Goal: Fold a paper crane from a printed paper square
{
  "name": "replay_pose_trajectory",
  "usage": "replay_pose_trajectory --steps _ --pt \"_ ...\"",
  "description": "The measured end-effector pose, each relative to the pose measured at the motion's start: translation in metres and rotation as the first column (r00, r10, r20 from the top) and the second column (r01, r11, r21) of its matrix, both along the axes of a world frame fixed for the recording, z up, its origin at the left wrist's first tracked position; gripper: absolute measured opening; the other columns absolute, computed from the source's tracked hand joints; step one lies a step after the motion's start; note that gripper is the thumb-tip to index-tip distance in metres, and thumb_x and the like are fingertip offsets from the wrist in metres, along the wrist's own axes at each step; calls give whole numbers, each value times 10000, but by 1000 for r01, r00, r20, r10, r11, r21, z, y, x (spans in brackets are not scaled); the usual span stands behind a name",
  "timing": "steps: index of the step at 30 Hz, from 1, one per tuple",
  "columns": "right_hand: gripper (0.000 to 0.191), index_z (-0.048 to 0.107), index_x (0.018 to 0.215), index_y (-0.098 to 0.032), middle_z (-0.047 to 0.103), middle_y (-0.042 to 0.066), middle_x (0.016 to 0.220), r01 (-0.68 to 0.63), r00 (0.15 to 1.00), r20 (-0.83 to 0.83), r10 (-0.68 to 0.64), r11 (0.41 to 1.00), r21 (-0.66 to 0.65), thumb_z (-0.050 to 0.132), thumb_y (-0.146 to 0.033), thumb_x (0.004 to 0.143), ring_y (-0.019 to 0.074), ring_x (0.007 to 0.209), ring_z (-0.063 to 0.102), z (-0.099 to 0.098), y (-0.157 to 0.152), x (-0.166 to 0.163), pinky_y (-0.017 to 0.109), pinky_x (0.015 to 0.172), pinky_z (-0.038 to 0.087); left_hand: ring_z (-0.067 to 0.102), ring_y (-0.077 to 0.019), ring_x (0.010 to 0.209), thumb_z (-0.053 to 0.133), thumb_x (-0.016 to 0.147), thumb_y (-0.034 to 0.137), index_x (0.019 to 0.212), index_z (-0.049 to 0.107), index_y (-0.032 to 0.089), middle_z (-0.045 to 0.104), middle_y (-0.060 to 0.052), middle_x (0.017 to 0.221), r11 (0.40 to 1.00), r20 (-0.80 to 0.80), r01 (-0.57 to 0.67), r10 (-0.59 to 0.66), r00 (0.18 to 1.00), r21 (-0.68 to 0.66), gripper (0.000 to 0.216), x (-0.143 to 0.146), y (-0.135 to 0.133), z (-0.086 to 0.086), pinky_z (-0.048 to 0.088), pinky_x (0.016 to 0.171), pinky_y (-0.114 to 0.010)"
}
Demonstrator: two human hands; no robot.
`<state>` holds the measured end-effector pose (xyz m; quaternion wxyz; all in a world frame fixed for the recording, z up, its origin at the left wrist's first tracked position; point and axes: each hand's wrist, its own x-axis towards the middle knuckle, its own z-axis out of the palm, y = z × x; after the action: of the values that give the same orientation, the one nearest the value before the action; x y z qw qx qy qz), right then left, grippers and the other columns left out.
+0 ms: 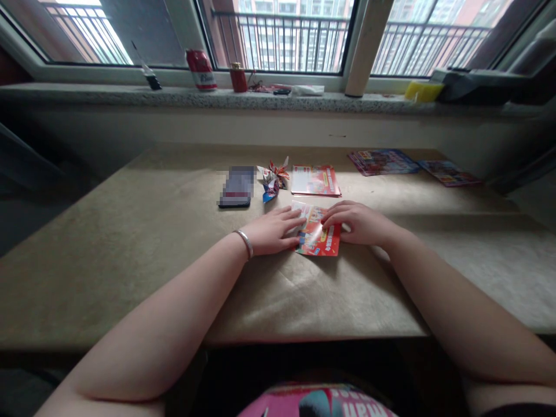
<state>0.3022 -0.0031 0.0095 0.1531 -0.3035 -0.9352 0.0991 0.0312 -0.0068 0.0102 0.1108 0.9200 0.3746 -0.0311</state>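
Observation:
A red printed paper sheet [318,234] lies flat on the table in front of me. My left hand [277,230] rests at its left edge, fingers stretched out and lying flat. On the sheet's right side sits my right hand [354,223], its fingers bent and the tips touching the paper; whether they pinch it cannot be made out. Just beyond, a small stack of similar red and white sheets [315,180] lies on the table. Left of that stack is a pinwheel-like folded paper piece [274,178] in several colours. Further left lies a phone [237,185], its screen blurred.
At the table's [143,243] far right are blue and red printed leaflets [384,161] and another leaflet pile [449,172]. The windowsill holds a red can [201,70], a red lighter-like cylinder [238,78], a yellow object [423,91] and a dark bulky item [478,87].

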Motion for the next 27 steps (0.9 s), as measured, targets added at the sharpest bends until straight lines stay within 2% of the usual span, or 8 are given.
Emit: replay_pose_trajectory --steps 6,10,13,15,17,22,27 --pt "332 733 1040 -253 722 30 1109 -22 999 23 25 995 -98 643 -136 742 184 1015 646 9 -8 -4 331 940 485 246 -262 1454 481 934 472 1429 442 229 332 -45 1555 995 18 88 -89 996 53 553 5 -4 1 182 1203 -393" --pt "315 743 1010 -249 727 29 1096 -43 999 12 45 989 -142 648 -136 732 183 1004 651 12 -13 -9 329 938 481 205 -262 1469 451 933 525 1479 351 199 267 -91 1579 998 5 4 -4 1000 70 644 7 -6 -4 172 1204 -391" --pt "291 748 986 -243 724 30 1101 -51 999 3 52 984 -172 643 -137 736 181 1010 648 12 -14 -10 322 941 476 159 -301 1477 441 914 583 1502 299 185 193 -130 1596 995 -15 -82 83 996 58 725 5 -5 -7 162 1202 -422" --pt "275 750 967 -236 723 32 1101 -53 999 -5 53 979 -197 637 -131 740 177 1011 647 12 -14 -9 317 941 475 164 -316 1473 456 899 594 1504 296 194 200 -124 1596 994 -11 -103 104 995 45 742 2 -3 -7 165 1200 -436" --pt "246 750 944 -234 725 31 1093 -62 998 -15 60 972 -228 640 -136 747 173 1000 649 11 -13 -7 313 936 478 195 -289 1467 467 901 562 1498 306 201 225 -102 1592 996 -5 -88 88 996 15 716 -1 0 -6 192 1196 -413" --pt "133 753 888 -241 732 35 1057 -85 995 -70 67 951 -298 671 -295 798 178 984 648 10 -11 -4 320 925 481 202 -286 1461 453 909 545 1490 322 173 250 -77 1587 997 -12 -81 81 997 -8 702 -4 3 -2 177 1200 -399" --pt "269 747 892 -199 725 55 879 6 1000 -16 -13 928 -373 555 -387 885 181 844 626 15 -14 -6 299 776 472 182 -299 1458 284 967 539 1479 348 179 260 -47 1586 997 -2 -50 50 999 -59 629 -3 3 1 139 1200 -408"
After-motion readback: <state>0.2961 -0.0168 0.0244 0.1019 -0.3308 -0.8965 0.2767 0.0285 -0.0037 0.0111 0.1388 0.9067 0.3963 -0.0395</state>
